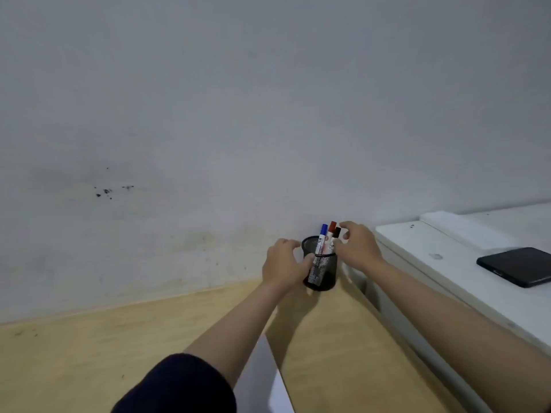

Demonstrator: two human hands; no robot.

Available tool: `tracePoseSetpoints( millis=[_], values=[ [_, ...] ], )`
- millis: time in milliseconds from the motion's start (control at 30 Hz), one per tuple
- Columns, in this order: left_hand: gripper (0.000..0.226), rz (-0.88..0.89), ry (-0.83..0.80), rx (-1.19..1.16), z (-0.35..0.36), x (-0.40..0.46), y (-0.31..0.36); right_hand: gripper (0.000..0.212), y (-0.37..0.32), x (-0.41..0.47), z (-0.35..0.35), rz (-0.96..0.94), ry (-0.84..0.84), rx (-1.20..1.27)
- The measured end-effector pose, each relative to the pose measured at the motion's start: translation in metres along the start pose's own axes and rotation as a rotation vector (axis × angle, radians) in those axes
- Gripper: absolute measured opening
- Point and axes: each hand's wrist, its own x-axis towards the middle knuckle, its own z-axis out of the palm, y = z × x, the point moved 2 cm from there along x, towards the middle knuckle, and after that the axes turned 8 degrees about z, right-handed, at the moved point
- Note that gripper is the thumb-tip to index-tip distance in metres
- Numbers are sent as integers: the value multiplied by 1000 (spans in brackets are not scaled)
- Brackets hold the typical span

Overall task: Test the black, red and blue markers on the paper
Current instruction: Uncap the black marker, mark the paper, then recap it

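A black mesh pen cup [325, 275] stands on the wooden desk by the wall. Three markers stick up out of it: one with a blue cap [322, 238], one with a red cap [332, 229] and one with a black cap [337, 232]. My left hand [283, 265] wraps around the cup's left side and grips it. My right hand [356, 245] is just right of the marker caps, fingers spread, thumb and forefinger close to the black cap without closing on it. A white sheet of paper [262, 380] lies near me, partly hidden by my left forearm.
The wooden desk [89, 353] runs along a grey-white wall. A white cabinet [447, 263] stands to the right, higher than the desk. A black phone [518, 266] lies on top of it near the right edge of the view.
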Motion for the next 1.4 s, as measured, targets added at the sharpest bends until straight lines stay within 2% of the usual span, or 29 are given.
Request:
tracePoseSetpoints(
  millis=[133,267,333,433,533,633,767,933,1000,1133,1300,1400],
  values=[
    [45,26,-2,43,13,19,-7,50,5,17,13,57,17,-96],
    [41,-8,49,38,25,26,-14,35,11,25,19,21,115,-84],
    [40,-22,86,14,27,25,-15,25,10,24,17,1,157,16],
    [39,-31,68,26,26,24,-12,12,0,14,11,-20,124,218],
    [34,-74,42,-1,23,20,-3,10,-11,-3,-4,-65,109,312],
    [16,-111,105,-260,11,6,20,11,-21,-30,-28,-131,115,397],
    [15,-235,62,-783,-11,-24,61,14,-33,-81,-58,-249,118,501],
    [4,-361,72,-1085,-42,-56,85,13,-41,-135,-79,-313,43,576],
    [9,-365,100,-1136,-56,-68,94,17,-45,-153,-84,-366,-3,569],
    [12,-305,156,-1068,-88,-94,103,32,-57,-180,-94,-402,-105,573],
    [14,-118,194,-799,-127,-132,107,13,-84,-197,-99,-259,8,668],
    [13,-11,199,-634,-144,-156,111,33,-104,-207,-93,-147,-67,710]
  ],
)
